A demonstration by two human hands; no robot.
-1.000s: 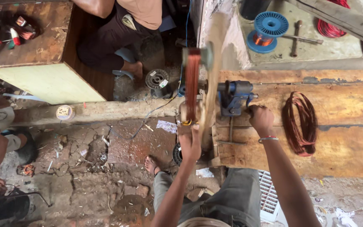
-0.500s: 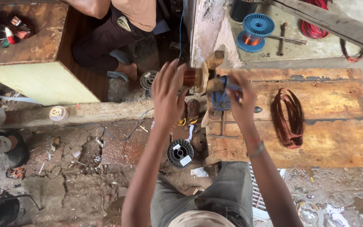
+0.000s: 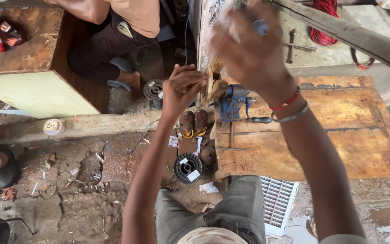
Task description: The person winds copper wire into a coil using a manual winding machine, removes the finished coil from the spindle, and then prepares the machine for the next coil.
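Right hand had lifted off the blue hand-crank winder, blurry, grip unclear; left hand still pinched the wooden former.

black wire spool on floor | red cable | white grille

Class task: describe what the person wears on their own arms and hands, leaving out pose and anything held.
Both arms are bare, with no sleeves showing and no gloves. The right hand appears blurred; its wrist carries a red band and a grey band. The left hand and its wrist show nothing worn.
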